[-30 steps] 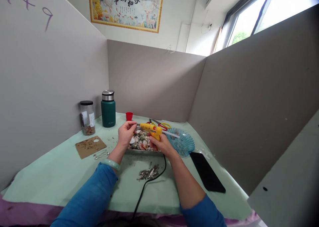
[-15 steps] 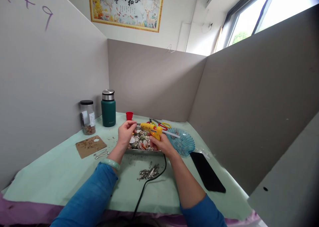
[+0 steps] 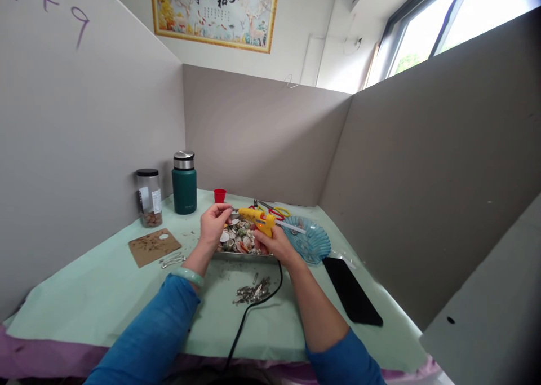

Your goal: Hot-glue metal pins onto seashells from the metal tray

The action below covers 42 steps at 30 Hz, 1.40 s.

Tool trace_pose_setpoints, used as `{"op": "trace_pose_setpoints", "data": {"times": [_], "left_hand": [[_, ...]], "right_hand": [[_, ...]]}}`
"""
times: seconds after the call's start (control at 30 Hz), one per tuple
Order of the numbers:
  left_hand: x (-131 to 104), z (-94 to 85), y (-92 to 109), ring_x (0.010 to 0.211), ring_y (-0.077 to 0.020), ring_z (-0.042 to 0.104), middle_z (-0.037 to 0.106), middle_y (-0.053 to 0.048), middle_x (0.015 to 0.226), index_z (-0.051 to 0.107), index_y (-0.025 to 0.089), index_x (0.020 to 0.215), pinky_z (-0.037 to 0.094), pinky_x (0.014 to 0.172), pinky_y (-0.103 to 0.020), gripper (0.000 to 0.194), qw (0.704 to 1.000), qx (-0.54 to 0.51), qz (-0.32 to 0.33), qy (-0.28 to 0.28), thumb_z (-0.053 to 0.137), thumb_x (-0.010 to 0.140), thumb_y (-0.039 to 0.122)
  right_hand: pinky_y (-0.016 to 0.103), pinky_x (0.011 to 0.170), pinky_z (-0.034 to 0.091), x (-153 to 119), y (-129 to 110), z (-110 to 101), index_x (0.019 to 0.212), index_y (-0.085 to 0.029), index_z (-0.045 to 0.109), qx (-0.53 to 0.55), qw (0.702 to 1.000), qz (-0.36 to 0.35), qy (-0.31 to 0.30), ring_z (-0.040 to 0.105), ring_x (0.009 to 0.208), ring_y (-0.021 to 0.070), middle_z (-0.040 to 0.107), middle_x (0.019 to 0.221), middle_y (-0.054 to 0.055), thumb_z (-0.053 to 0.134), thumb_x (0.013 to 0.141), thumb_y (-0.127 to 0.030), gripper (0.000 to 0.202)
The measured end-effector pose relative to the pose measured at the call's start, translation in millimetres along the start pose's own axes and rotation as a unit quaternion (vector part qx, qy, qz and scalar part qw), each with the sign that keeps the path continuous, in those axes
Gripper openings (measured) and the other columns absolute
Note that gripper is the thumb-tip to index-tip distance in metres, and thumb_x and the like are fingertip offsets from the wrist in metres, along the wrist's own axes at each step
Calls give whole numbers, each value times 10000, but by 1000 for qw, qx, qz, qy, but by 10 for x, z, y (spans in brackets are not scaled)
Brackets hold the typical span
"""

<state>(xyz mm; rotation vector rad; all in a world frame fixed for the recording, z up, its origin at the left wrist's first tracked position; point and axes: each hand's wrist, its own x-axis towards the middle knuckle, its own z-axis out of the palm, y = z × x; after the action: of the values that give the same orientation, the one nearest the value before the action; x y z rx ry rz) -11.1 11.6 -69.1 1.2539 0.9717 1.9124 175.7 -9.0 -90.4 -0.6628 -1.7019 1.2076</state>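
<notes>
My right hand [image 3: 273,242] is wrapped round the handle of a yellow hot glue gun [image 3: 257,220], which has a clear glue stick [image 3: 293,227] jutting from its back. The gun's nozzle points left, right by the fingertips of my left hand [image 3: 214,222]. Those fingers are pinched on something small that I cannot make out. Below both hands is a metal tray [image 3: 240,256] filled with seashells [image 3: 239,239]. A small heap of metal clips [image 3: 253,292] lies on the cloth nearer to me, beside the gun's black cord [image 3: 247,312].
On the left stand a green thermos [image 3: 185,187] and a clear jar [image 3: 149,202], with brown cardboard [image 3: 154,247] in front. A red cup [image 3: 219,195] and scissors [image 3: 274,210] sit behind the tray. Rightward are a blue shell-shaped dish [image 3: 315,241] and a black phone-like slab [image 3: 353,292]. Grey partitions [image 3: 266,137] surround the table.
Almost nothing differs. Both hands and the glue gun hold their places, with the nozzle still by the left fingertips; the whole view has shifted very slightly.
</notes>
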Motion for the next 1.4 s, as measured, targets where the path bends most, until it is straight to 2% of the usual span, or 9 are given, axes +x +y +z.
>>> {"op": "trace_pose_setpoints", "data": {"times": [0.3, 0.5, 0.77, 1.13, 1.3, 1.4], "left_hand": [[-5, 4, -6, 450, -86, 501, 570, 26, 505, 648, 120, 798, 404, 497, -208, 255, 1000, -6, -10, -4, 713, 617, 287], [31, -29, -67, 455, -82, 504, 555, 35, 476, 639, 124, 826, 410, 510, -198, 301, 998, -48, -33, -12, 746, 611, 304], [0, -7, -1, 432, -68, 499, 599, 17, 561, 629, 119, 793, 409, 478, -196, 347, 995, -71, -68, -22, 782, 548, 312], [32, -32, -49, 435, -77, 497, 560, 30, 481, 630, 118, 804, 407, 477, -188, 338, 997, -52, -47, -31, 777, 577, 321], [49, -57, -58, 437, -77, 501, 549, 39, 476, 633, 126, 804, 423, 497, -195, 341, 998, -56, -37, -14, 776, 575, 335], [64, -71, -68, 437, -78, 508, 571, 33, 515, 635, 129, 799, 435, 502, -207, 339, 998, -57, -37, 3, 776, 566, 330]], "right_hand": [[172, 356, 307, 2, 1, 1, 1001, -161, 557, -6, 1000, 3, 2, 395, 375, 52, 562, 577, -43, 605, 810, -452, 352], [173, 362, 304, 1, 19, -5, 1008, -165, 552, -4, 1000, 10, -1, 395, 383, 53, 561, 582, -44, 605, 809, -457, 358], [176, 366, 306, -4, 0, 0, 1009, -167, 555, -4, 1000, 4, -1, 399, 386, 56, 562, 584, -41, 601, 811, -462, 358], [176, 369, 312, 0, -4, -2, 1012, -160, 554, -14, 1000, -1, -1, 404, 388, 58, 554, 574, -48, 599, 815, -447, 351], [186, 368, 305, 13, 20, -9, 1014, -166, 553, -27, 1000, 2, -2, 392, 385, 64, 553, 577, -43, 592, 812, -471, 368], [205, 408, 332, 20, 37, -43, 1007, -172, 567, -87, 996, 6, 32, 410, 420, 84, 539, 575, -36, 580, 806, -512, 395]]}}
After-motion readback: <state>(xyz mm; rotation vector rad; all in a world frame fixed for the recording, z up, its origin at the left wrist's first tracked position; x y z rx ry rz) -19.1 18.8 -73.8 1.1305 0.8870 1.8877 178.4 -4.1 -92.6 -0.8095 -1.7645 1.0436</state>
